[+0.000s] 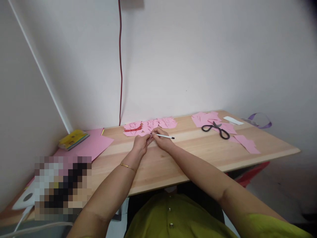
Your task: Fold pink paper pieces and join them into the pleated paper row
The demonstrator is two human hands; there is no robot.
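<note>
My right hand (162, 139) is closed round a white pencil (165, 136), whose dark end points right. Its other end is hidden among my fingers. Close against it, my left hand (142, 142) has its fingers pinched together; what lies between them is too small to make out. Both hands are over the wooden table, just in front of several cut pink paper pieces (167, 122) with jagged edges. A red strip (133, 129) lies across the left one of these.
Black-handled scissors (217, 128) lie spread on pink paper scraps (201, 119) at the right, near a white strip (233, 120). A yellow pad (73, 139) rests on large pink sheets (99, 145) at the left. A wall stands behind the table (198, 162).
</note>
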